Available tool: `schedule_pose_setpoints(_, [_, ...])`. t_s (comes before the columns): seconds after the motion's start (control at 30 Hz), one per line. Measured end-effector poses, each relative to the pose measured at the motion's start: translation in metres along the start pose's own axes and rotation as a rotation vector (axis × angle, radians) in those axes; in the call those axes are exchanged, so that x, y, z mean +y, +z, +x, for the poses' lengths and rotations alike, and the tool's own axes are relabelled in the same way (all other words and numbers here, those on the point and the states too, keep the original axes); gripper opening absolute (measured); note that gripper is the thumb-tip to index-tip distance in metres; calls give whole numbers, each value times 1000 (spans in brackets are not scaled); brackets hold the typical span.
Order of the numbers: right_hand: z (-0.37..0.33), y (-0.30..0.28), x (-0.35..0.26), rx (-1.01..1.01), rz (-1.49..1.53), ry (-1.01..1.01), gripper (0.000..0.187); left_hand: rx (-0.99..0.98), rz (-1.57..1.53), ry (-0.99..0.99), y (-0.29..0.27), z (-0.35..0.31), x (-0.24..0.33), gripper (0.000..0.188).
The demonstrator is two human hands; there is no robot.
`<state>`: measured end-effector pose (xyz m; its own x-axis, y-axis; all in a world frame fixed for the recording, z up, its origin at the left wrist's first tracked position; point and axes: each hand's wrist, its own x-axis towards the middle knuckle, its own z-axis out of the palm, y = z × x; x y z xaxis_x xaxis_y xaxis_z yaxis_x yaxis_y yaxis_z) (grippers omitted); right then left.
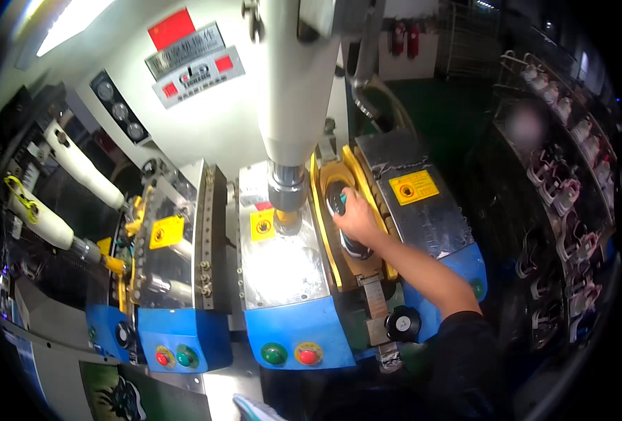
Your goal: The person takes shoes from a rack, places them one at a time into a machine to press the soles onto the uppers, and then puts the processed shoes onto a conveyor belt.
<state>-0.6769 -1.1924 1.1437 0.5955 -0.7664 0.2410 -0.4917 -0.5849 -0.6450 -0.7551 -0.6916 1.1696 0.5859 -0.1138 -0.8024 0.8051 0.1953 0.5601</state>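
Observation:
My right hand (356, 219) reaches in from the lower right, fingers closed round the upper part of a dark shoe (355, 247) with a pale sole edge. The shoe lies lengthwise in a sole-pressing machine's bay, between two yellow side pads (324, 228). A bit of teal shows by my thumb; the fingers hide much of the shoe's middle. My left hand is out of sight. At the lower edge, part of a white and teal shoe (255, 409) shows; whatever supports it cannot be made out.
A thick white press column (293, 84) stands left of the bay. Below are green (274, 353) and red (309, 355) buttons and a black knob (403, 323). Another press station (174, 245) is on the left. Racks of shoes (567, 189) line the right side.

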Motion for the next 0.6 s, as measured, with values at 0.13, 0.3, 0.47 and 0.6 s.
schedule_pose_setpoints(0.13, [-6,-11,-13,32,-53,85,64,-22,-21,-39,-26,6,10,41])
schedule_pose_setpoints(0.3, [-101,-35,-77,124,-150,-267,45,11,-168,-190,-56,13,1,38])
schedule_pose_setpoints(0.47, [-205,54,-214,-96,170,-842,40,34,52,-142,-80,13,26,36])
schedule_pose_setpoints(0.6, [-214,94,-193,-346,-195,-873,36,-1,152,-38,-99,4,31,39])
